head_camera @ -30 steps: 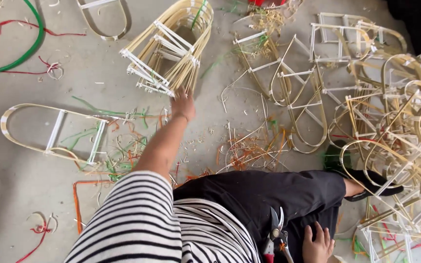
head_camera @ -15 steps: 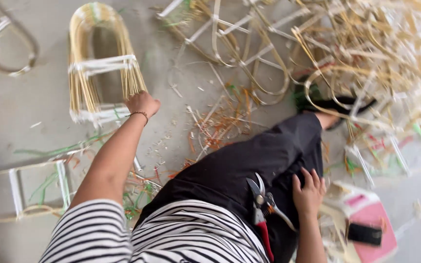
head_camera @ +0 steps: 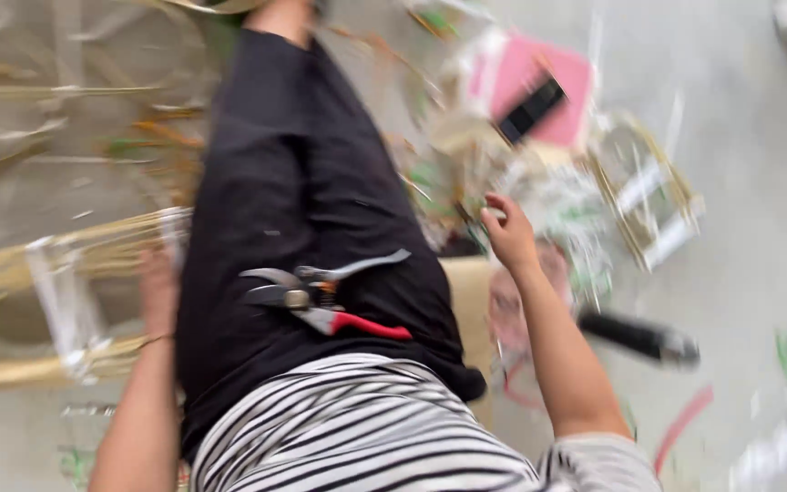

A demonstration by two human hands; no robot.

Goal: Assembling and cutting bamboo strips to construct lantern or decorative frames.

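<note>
At the far left, a pale bamboo-strip frame [head_camera: 56, 301] bound with whitish bands is seen lying on the grey floor [head_camera: 758, 237], blurred by motion. The left hand [head_camera: 158, 290] is laid against the frame's near end, just beside the black trouser leg [head_camera: 293, 182]; whether its grip is closed on the strips or only resting there cannot be told through the blur. Across the lap, a pair of pruning shears [head_camera: 321, 296] with one red handle and one grey is rested on the black cloth, untouched by either hand. Further right, the right hand [head_camera: 505, 234] is held above a heap of green and pale offcuts [head_camera: 557, 219], its grip loosely spread and nothing pinched in it. Beyond it, a dark phone [head_camera: 530, 107] is seen on a pink pad [head_camera: 557, 73], and a black cylindrical handle [head_camera: 639, 339] lies on the floor near the right forearm.
</note>
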